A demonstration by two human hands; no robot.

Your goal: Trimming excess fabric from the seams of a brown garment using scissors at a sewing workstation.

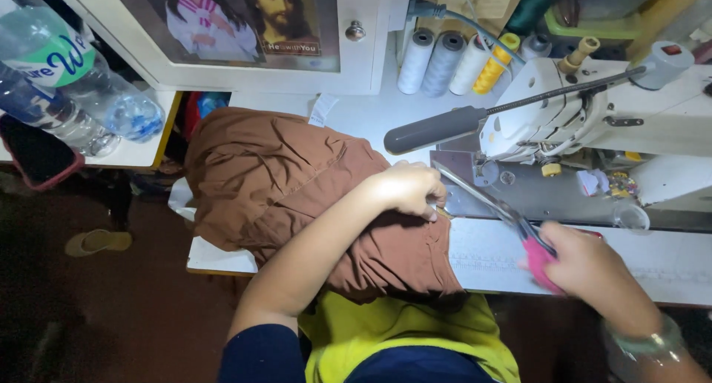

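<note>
A bundle of brown fabric point(274, 183) lies on the white sewing table and hangs over its front edge. My left hand point(406, 189) rests on the fabric's right side, fingers curled and pinching it near the sewing machine's needle plate. My right hand point(586, 268) grips scissors point(498, 206) by their pink handles; the long metal blades point up and left toward my left hand's fingertips. The blades look slightly apart.
A white sewing machine point(593, 112) with a grey lamp arm point(437, 129) stands at the right. Thread cones point(445, 60) line the back. Plastic water bottles point(67, 86) sit on a side shelf at left. A framed picture point(245, 20) leans behind the table.
</note>
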